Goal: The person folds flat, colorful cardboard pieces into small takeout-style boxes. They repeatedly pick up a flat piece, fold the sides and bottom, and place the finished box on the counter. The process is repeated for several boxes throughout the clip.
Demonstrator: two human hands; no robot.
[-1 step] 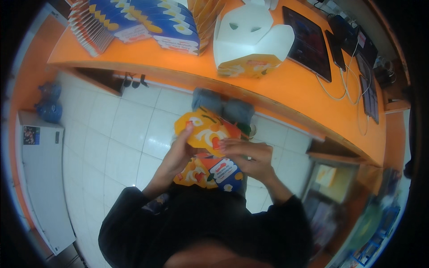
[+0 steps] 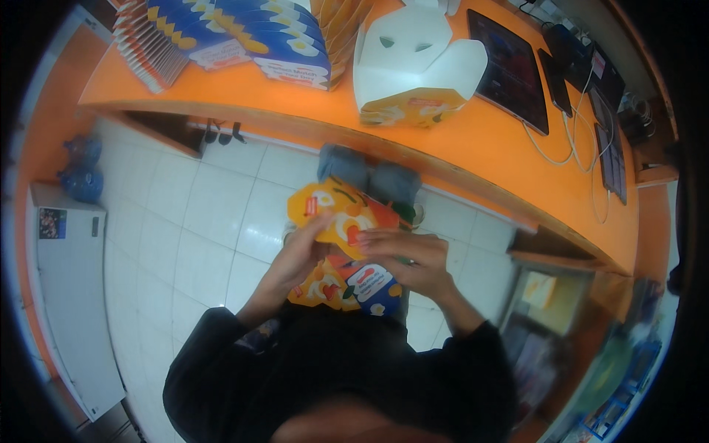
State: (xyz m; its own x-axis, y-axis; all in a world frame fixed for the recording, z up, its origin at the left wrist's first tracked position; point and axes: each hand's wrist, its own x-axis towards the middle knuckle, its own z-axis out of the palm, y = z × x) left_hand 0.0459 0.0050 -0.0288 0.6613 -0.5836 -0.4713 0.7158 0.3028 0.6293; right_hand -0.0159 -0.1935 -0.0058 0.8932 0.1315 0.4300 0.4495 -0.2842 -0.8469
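Above my lap I hold a folding carton (image 2: pixel 332 203) of printed cardboard, yellow with food pictures and an orange-red side. My left hand (image 2: pixel 299 247) is closed on its left edge, the thumb lying across the yellow panel. At the lower right edge my right hand (image 2: pixel 413 255) pinches the cardboard, fingers on top. Below both hands, against my black clothing, lie more yellow and blue printed panels (image 2: pixel 369 288). Whether they belong to the same carton I cannot tell.
An orange counter (image 2: pixel 295 111) curves ahead. On it stand stacked flat cartons (image 2: pixel 295 48), an opened white-lined carton (image 2: pixel 410 55), a tablet (image 2: pixel 509 70) and phones (image 2: pixel 611 159) with white cables. A white cabinet (image 2: pixel 70 295) and blue water bottles (image 2: pixel 81 177) are at left.
My left thumb has slid down and to the right over the yellow panel, uncovering a red patch near its upper left. My right hand has barely shifted.
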